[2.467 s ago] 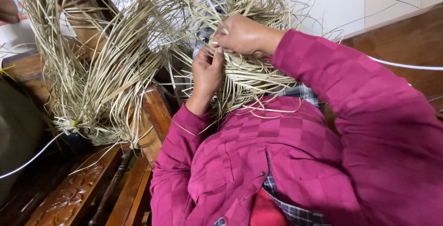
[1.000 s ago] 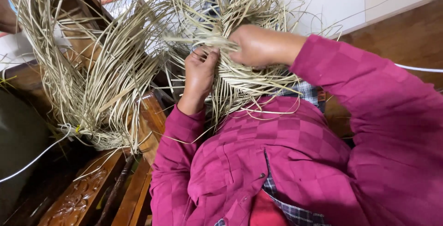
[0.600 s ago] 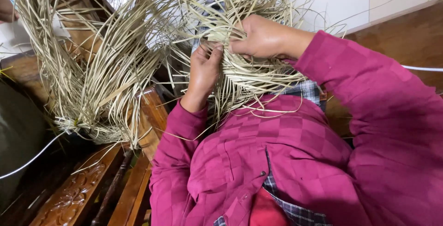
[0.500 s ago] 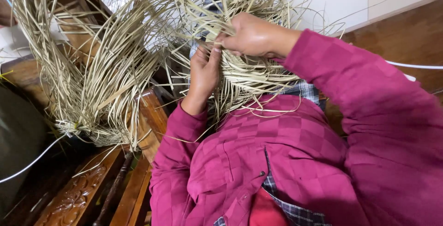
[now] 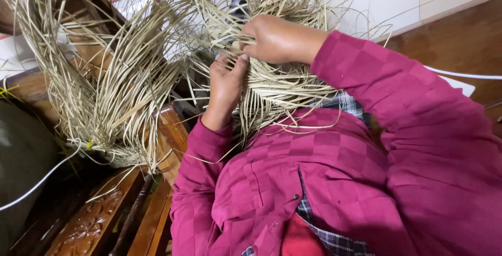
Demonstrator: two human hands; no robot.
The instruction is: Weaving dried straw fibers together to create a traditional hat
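Note:
A half-woven piece of pale straw point(image 5: 282, 91) lies against my chest, its loose strands fanning up and to the left. My right hand point(image 5: 277, 39) reaches in from the right and pinches a few straw strands at the top of the weave. My left hand point(image 5: 226, 86) comes up from below, fingers pressed against the woven part just under the right hand. Both arms wear magenta checked sleeves.
A second bunch of straw strands point(image 5: 112, 104), tied at its base, hangs at the left over carved wooden furniture point(image 5: 89, 224). A white cord point(image 5: 36, 185) runs across the dark lower left. A white wall point(image 5: 387, 0) and wooden floor point(image 5: 449, 41) lie at the right.
My right hand has shifted slightly back and forth across the top of the weave while working the strands. My left hand has stayed pressed on the woven part.

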